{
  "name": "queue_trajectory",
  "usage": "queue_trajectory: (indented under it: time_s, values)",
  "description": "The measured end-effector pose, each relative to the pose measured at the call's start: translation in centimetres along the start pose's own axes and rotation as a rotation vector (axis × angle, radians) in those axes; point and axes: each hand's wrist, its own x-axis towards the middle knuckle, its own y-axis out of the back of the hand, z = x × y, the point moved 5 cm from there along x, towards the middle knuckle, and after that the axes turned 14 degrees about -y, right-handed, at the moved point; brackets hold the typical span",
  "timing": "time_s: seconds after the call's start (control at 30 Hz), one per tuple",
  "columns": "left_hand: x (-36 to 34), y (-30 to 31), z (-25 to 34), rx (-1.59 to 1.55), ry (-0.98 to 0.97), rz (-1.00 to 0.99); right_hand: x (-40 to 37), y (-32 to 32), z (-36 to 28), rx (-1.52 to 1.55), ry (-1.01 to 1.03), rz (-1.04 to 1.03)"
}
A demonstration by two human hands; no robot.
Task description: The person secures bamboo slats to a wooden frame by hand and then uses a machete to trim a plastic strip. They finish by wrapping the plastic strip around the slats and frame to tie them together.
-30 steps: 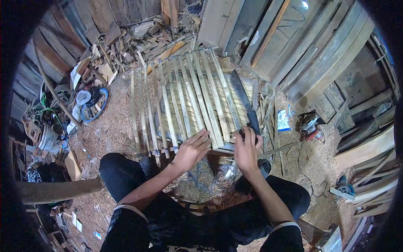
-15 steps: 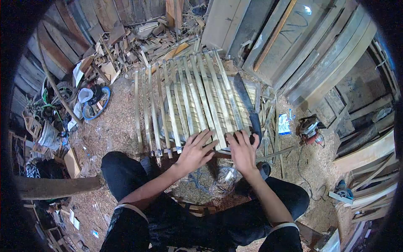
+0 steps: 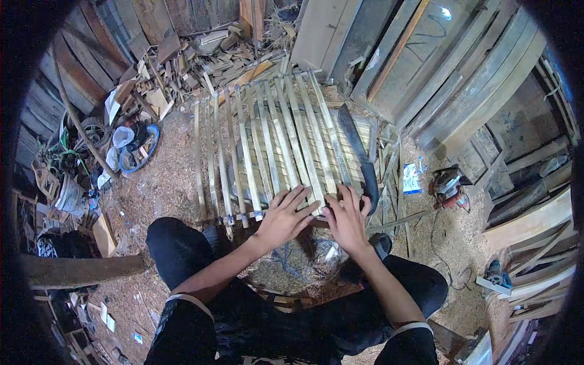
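Observation:
Long thin wooden slats (image 3: 248,158) lie side by side in a row, pointing away from me, with cord or wire about several of their near ends. My left hand (image 3: 285,213) rests on the near ends of the middle slats, fingers spread. Close beside it, my right hand (image 3: 348,220) lies over the near ends of the slats at the right, its fingers apart and bent a little. Right of the row, a large knife (image 3: 353,137) with a dark blade and black handle lies next to my right fingertips. Beneath the slats is a ribbed, pale woven-looking panel (image 3: 267,173).
A blue-rimmed basin (image 3: 153,152) with items in it stands at the left. Scrap wood (image 3: 225,55) is heaped at the back. A red power tool (image 3: 450,188) and its cable lie on the sawdust-covered floor at right. Boards (image 3: 450,79) lean at the back right.
My right hand has shifted slightly left, its thumb now nearer my left hand. The slats under my hands sit a little closer together at their near ends.

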Motion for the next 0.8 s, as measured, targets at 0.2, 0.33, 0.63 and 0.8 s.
queue_trajectory:
  time_s: [0.2,0.33,0.63,0.8]
  values:
    - [0.1,-0.2,0.2,0.024,-0.014,-0.004,-0.2,0.2,-0.1,-0.051,0.077,0.022]
    - [0.0,-0.3,0.1,0.024,-0.007,-0.024,-0.1,0.2,0.1,-0.165,0.129,0.013]
    - [0.0,-0.4,0.0,-0.031,-0.007,-0.034,-0.2,1.0,-0.6,-0.150,0.106,0.028]
    - [-0.3,0.2,-0.1,-0.062,-0.034,-0.076,0.0,0.8,-0.3,-0.135,0.079,0.027]
